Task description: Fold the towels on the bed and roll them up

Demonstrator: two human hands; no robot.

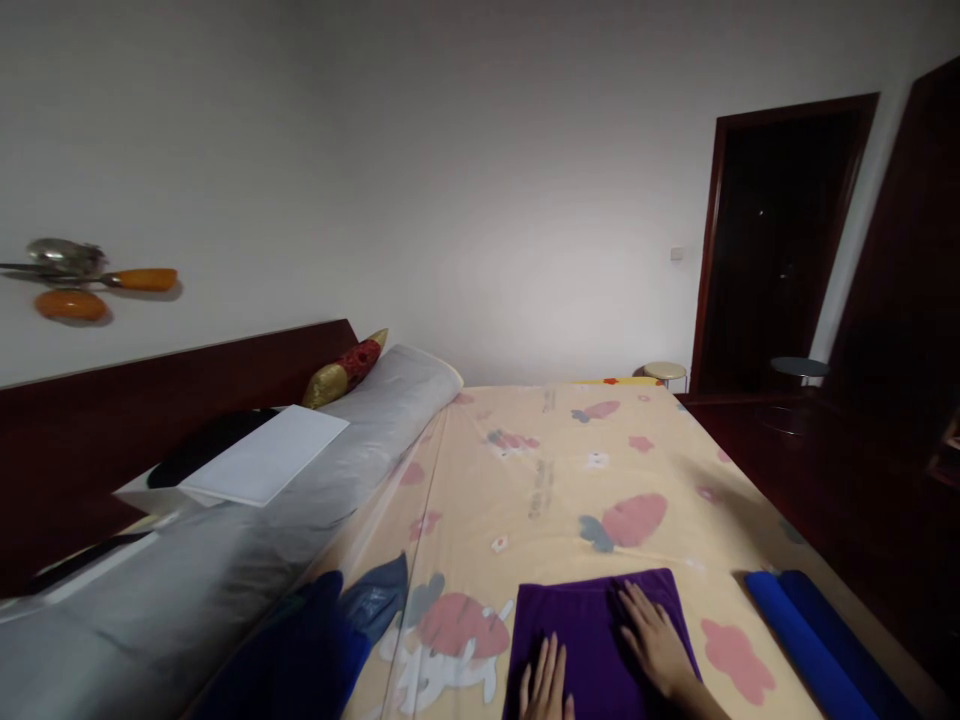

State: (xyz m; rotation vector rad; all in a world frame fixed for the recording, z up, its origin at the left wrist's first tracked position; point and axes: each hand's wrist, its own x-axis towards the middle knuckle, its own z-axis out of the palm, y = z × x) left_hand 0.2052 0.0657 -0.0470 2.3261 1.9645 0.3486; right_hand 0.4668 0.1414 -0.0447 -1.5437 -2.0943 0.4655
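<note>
From the head view, both my hands are down on the purple cloth (589,620), which lies folded into a neat rectangle on the near end of the bed sheet (540,460), the one with the pink carrot print. My right hand (658,642) lies flat on its right half, fingers spread, palm down, gripping nothing. My left hand (546,686) is flat too, fingers straight, at the cloth's near edge, partly cut off by the frame. I judge this to be the pressing-flat step: smoothing the fold. Lifting or folding it again would call for pinching an edge, since neither hand has hold now. A rolled blue cloth (806,635) lies well apart on my right, a dark blue garment (300,655) on my left.
</note>
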